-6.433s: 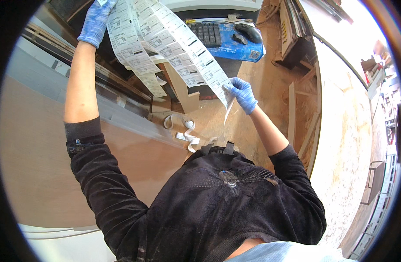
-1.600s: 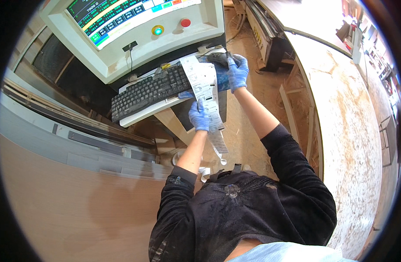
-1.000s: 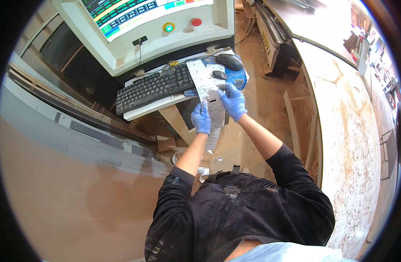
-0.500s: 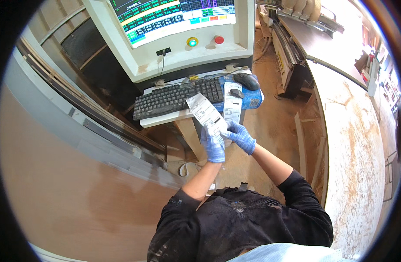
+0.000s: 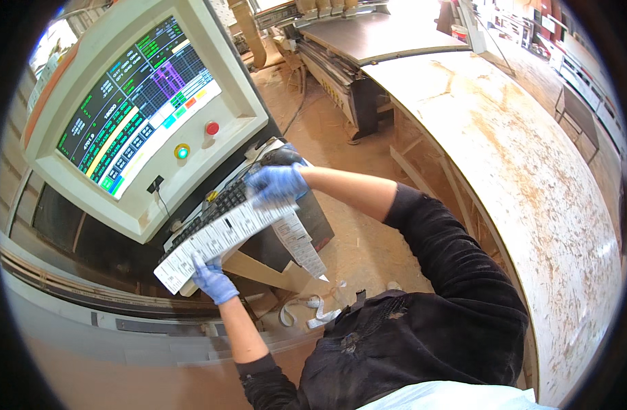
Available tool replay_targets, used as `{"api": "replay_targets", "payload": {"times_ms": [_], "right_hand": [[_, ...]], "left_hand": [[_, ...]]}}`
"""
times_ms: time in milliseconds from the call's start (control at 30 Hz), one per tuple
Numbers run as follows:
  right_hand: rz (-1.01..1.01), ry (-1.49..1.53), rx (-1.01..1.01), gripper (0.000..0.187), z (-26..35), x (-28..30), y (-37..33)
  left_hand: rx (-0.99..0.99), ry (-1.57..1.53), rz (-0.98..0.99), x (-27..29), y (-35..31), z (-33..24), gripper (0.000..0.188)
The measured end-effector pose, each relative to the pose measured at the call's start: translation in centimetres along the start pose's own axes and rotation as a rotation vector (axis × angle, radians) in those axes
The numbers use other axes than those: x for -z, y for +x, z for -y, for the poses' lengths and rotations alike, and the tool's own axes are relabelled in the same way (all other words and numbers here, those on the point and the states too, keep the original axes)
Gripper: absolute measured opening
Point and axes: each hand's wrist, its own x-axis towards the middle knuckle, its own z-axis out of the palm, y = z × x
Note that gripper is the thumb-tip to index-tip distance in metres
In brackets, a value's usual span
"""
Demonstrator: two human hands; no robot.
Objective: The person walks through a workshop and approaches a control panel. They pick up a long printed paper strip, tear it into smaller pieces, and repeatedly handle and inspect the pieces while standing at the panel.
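A long strip of white printed labels (image 5: 221, 232) is stretched at a slant in front of the black keyboard (image 5: 224, 199), covering part of its keys. My left hand (image 5: 214, 280), in a blue glove, pinches the strip near its lower left end. At the upper right end my right hand (image 5: 278, 186), gloved alike and slightly blurred, has its fingers closed on the strip. Another length of labels (image 5: 301, 244) hangs down below my right hand; whether it joins the stretched strip is hidden. Just beyond the right hand sits a dark mouse (image 5: 276, 157), partly covered.
A control console (image 5: 235, 140) with a lit screen, a green-lit button (image 5: 182, 152) and a red button (image 5: 211, 128) stands at the left. On the right runs a long, dust-marked white table (image 5: 505, 171). White strip scraps (image 5: 306, 311) lie on the dusty floor.
My view has turned to the right, and the console now sits farther left. My hands have moved apart, drawing the label strip out between them along the keyboard.
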Motion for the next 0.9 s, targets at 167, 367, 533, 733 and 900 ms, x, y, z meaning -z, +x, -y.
{"api": "replay_targets", "payload": {"times_ms": [167,367,533,733,900], "right_hand": [[-0.264,-0.618,-0.126,0.03,-0.1,3.8,5.8],[-0.527,-1.024,-0.019,0.03,-1.7,3.7,4.6],[-0.895,-0.495,0.356,0.023,-4.3,2.6,0.6],[-1.336,0.033,0.129,0.031,-13.7,-1.2,-11.0],[-0.821,0.021,-0.612,0.038,-29.8,-11.3,-25.7]], "left_hand": [[0.501,-0.245,0.15,2.6,8.2,1.0,0.031],[0.118,-0.182,-0.078,1.3,1.8,-4.5,0.049],[-0.056,0.151,-0.222,6.9,-5.7,0.1,0.061],[0.232,0.857,0.062,20.1,-18.5,16.1,0.069],[1.024,1.087,0.55,30.5,-30.0,26.7,0.047]]}}
